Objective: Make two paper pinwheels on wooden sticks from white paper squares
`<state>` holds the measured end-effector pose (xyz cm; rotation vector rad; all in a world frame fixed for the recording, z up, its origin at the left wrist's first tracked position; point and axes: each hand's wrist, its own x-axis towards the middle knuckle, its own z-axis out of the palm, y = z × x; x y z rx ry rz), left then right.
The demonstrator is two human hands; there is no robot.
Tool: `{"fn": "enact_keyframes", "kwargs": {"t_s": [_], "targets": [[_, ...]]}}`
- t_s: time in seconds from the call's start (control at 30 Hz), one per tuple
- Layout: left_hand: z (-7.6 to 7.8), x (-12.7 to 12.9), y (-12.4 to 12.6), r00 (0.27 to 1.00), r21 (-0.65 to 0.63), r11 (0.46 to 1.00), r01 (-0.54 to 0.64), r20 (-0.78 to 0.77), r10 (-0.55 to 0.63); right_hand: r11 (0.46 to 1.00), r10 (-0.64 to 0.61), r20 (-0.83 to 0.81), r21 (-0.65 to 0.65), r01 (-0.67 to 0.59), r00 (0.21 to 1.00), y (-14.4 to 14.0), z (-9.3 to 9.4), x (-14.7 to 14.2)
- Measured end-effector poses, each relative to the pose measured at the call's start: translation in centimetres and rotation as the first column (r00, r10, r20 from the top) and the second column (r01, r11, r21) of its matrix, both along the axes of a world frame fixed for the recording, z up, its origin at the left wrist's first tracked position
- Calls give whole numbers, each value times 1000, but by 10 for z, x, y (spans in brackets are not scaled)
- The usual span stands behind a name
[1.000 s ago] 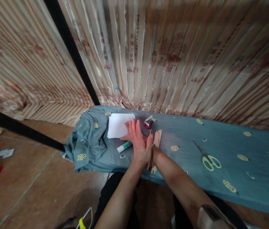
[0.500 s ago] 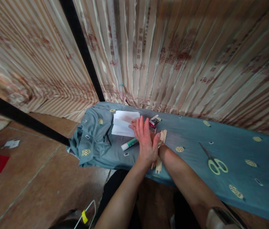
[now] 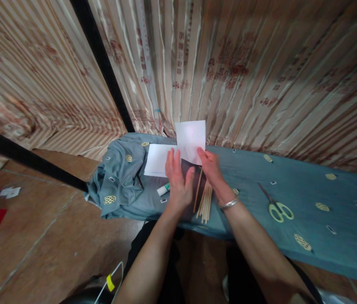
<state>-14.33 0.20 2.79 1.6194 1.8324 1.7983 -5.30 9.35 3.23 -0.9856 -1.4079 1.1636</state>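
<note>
Pinched by its lower right corner, a small white sheet of paper [image 3: 191, 139] is held up by my right hand [image 3: 211, 166]. My left hand [image 3: 178, 181] is open beside it, fingers spread and pointing up, with nothing seen in it. Behind the left hand, a stack of white paper [image 3: 159, 159] lies on the cloth. A glue stick [image 3: 163, 189] with a white cap is partly covered by the left hand. Below the right hand lies a bunch of thin wooden sticks [image 3: 205, 203], with one darker stick [image 3: 198, 190] alongside.
Green-handled scissors [image 3: 278, 207] lie to the right on the blue-grey patterned cloth [image 3: 254, 236]. A small black object [image 3: 138, 179] rests left of the glue stick. A patterned curtain [image 3: 229, 84] hangs behind, with a black pole [image 3: 105, 63] in front of it.
My right hand has come out from behind the left and lifted a white sheet off the stack, up and to the right. My left hand has shifted slightly left.
</note>
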Motion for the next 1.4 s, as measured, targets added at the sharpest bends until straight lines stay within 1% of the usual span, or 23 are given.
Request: {"fn": "enact_keyframes", "kwargs": {"t_s": [0.1, 0.17, 0.2, 0.27, 0.33, 0.4, 0.47, 0.53, 0.6, 0.67, 0.73, 0.8, 0.83, 0.9, 0.97, 1.0, 1.07, 1.13, 1.2, 1.27, 1.33, 1.4], "targets": [[-5, -23, 1, 990, -1, 997, -76, 122, 75, 990, -138, -63, -30, 136, 988, 2, 7, 43], [-10, -29, 0, 989, -11, 998, -59, 132, 60, 977, -213, -48, -4, 213, 976, -9, 15, 77], [-12, -29, -1, 991, -9, 999, -44, 126, 45, 964, -263, -19, 34, 264, 964, -16, 19, 93], [-16, -21, -2, 995, -11, 1000, 5, 103, -4, 920, -374, 89, 160, 358, 923, -32, 29, 121], [-18, -8, -2, 995, -22, 998, 59, 86, -57, 878, -449, 198, 276, 390, 871, -47, 39, 142], [-20, 6, 0, 992, -31, 993, 110, 65, -108, 858, -474, 293, 367, 360, 830, -59, 44, 155], [-20, 21, 2, 985, -38, 985, 169, 24, -168, 851, -477, 363, 420, 316, 801, -68, 43, 164], [-22, 35, 3, 971, -43, 970, 238, -24, -239, 848, -477, 410, 449, 283, 777, -73, 38, 171], [-25, 50, 2, 952, -54, 952, 303, -38, -305, 842, -478, 451, 480, 247, 754, -76, 29, 178], [-31, 65, -1, 928, -89, 924, 373, 5, -374, 819, -494, 484, 538, 200, 723, -77, 20, 186], [-36, 76, -4, 893, -140, 882, 450, 92, -441, 786, -513, 517, 604, 134, 685, -79, 11, 192], [-40, 83, -5, 866, -167, 852, 496, 159, -474, 754, -529, 552, 655, 58, 644, -81, 4, 197], [-41, 84, -5, 868, -171, 853, 493, 161, -469, 745, -531, 574, 667, 20, 623, -83, 0, 199], [-41, 84, -5, 899, -174, 881, 439, 81, -431, 749, -511, 629, 660, -56, 586, -88, -10, 201], [-40, 82, -4, 911, -169, 909, 380, -104, -400, 779, -451, 699, 612, -137, 555, -95, -19, 202], [-40, 81, -4, 892, -161, 915, 370, -215, -398, 798, -410, 734, 576, -176, 541, -98, -24, 202], [-40, 80, -5, 815, -158, 912, 379, -410, -410, 830, -337, 788, 507, -232, 515, -106, -31, 204], [-43, 80, -7, 728, -180, 896, 405, -530, -435, 846, -298, 818, 465, -261, 492, -113, -36, 206], [-46, 80, -10, 657, -221, 872, 437, -584, -477, 850, -273, 836, 441, -286, 476, -119, -38, 208], [-50, 80, -13, 597, -269, 837, 476, -601, -532, 857, -236, 848, 412, -311, 474, -123, -40, 212], [-53, 79, -15, 560, -310, 805, 506, -592, -580, 876, -185, 850, 370, -309, 493, -124, -43, 219], [-57, 77, -16, 546, -338, 779, 528, -568, -616, 907, -139, 835, 323, -269, 533, -124, -47, 229]]}}
